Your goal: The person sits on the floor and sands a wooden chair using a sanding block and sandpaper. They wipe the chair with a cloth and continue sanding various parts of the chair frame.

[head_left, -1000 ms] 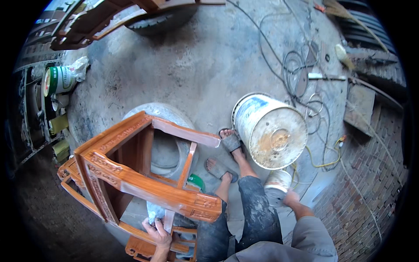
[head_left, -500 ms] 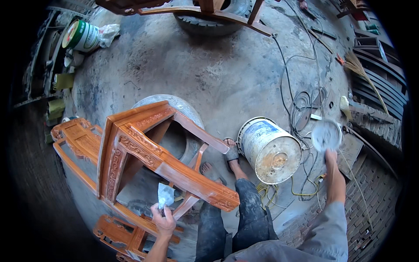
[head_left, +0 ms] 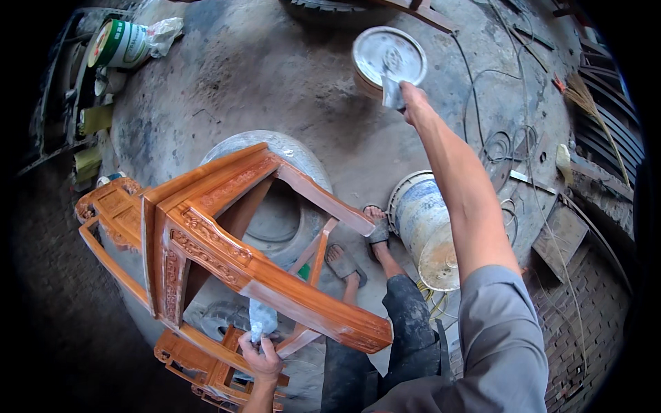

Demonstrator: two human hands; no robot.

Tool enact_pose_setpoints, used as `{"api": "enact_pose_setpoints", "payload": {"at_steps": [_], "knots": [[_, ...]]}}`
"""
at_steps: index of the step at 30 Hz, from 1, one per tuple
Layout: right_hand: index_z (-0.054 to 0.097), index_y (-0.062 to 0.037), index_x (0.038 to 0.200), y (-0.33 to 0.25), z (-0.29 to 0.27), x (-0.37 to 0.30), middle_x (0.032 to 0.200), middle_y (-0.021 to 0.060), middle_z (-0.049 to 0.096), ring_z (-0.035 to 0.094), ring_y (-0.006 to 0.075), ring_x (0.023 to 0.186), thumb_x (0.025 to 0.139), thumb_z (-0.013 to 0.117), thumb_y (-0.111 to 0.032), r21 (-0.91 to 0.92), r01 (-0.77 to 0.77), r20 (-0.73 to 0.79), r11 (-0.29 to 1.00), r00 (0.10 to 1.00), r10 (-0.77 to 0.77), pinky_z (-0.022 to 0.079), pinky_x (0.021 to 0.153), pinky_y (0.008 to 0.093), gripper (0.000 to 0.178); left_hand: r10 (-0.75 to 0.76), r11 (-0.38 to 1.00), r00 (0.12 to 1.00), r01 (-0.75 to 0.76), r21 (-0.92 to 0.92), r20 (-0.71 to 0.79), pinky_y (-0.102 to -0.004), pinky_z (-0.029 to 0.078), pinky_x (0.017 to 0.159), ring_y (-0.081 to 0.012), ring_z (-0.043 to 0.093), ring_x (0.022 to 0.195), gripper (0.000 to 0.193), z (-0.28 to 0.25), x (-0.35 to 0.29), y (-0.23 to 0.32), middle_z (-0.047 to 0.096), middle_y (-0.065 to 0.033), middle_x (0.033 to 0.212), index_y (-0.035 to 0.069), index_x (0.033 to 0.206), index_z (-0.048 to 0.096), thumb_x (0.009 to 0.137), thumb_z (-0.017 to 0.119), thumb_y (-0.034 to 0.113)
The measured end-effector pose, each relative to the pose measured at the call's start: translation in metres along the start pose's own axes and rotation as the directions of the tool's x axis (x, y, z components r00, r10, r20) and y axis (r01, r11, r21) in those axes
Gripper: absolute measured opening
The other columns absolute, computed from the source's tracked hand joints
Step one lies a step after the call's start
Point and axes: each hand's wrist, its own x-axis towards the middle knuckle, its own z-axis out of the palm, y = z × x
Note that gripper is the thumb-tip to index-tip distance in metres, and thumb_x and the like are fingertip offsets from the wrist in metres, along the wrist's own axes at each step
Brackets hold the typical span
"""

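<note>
Out in front at the upper centre, my right hand (head_left: 413, 103) is closed at the near rim of a round tub (head_left: 389, 54) with a smeared grey-white top and tan side. A flat grey piece (head_left: 393, 94) shows between the fingers and the rim; its kind is unclear. My left hand (head_left: 261, 356), low at centre left, pinches a crumpled pale blue sheet (head_left: 262, 318). The sheet hangs beside a reddish-brown carved wooden chair frame (head_left: 275, 292), tipped over, with pale dusty patches along its rails. Part of the sheet is hidden behind the near rail.
The frame rests over a grey tyre (head_left: 313, 168). A stained white bucket (head_left: 420, 206) lies right of my feet, partly behind my right arm. More carved furniture (head_left: 120, 213) stands at left. Cables (head_left: 506, 144), a broom (head_left: 582, 96) and a green-white pail (head_left: 120, 45) lie around.
My right hand has swung from the right side to the upper centre, the round tub moving with it. My left hand, with the pale blue sheet, has shifted slightly down beside the frame.
</note>
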Motion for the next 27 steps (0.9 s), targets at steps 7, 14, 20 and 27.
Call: {"api": "enact_pose_setpoints", "payload": {"at_steps": [7,14,20,27], "knots": [[0.058,0.0015,0.136,0.029,-0.053,-0.135,0.121,0.0283,0.067,0.066,0.042,0.113,0.094,0.06,-0.029,-0.59,0.761,0.708,0.27,0.648,-0.281,0.053,0.098,0.0471,0.052,0.1,0.993,0.995,-0.102,0.064,0.024,-0.0292,0.051,0.065,-0.0138,0.06,0.07,0.016,0.001,-0.006,-0.019,0.062,-0.0097,0.089,-0.001,0.114,0.049,0.1,0.053,0.004],[0.032,0.0068,0.154,0.085,-0.268,-0.253,0.155,0.0298,0.041,0.062,0.0398,0.122,0.087,0.062,-0.022,-0.522,0.85,0.827,-0.062,0.523,0.204,0.052,0.101,0.0435,0.079,0.082,0.996,0.994,-0.085,0.032,0.068,-0.0333,0.052,0.068,-0.0184,0.063,0.076,0.015,-0.004,-0.008,0.012,0.063,-0.0128,0.09,-0.002,0.112,0.052,0.097,0.054,0.002],[0.042,-0.0014,0.153,0.056,-0.216,-0.295,0.162,0.0238,0.033,0.073,0.0344,0.106,0.09,0.058,-0.014,-0.61,0.654,0.56,-0.448,0.756,0.339,0.059,0.088,0.0454,0.066,0.127,0.991,0.992,-0.126,-0.04,0.025,-0.0335,0.053,0.069,-0.0215,0.067,0.074,0.017,0.0,0.007,0.019,0.066,-0.0131,0.083,-0.003,0.112,0.053,0.095,0.055,0.001],[0.063,0.0012,0.127,0.067,-0.22,-0.311,0.115,0.0295,0.07,0.071,0.043,0.097,0.092,0.053,-0.017,-0.754,0.657,0.651,-0.005,0.746,-0.137,0.056,0.087,0.0504,0.04,0.176,0.984,0.984,-0.176,-0.015,-0.022,-0.0403,0.052,0.063,-0.0298,0.069,0.07,0.018,0.008,0.004,-0.002,0.066,-0.0169,0.081,-0.001,0.112,0.053,0.095,0.058,0.004]]}}
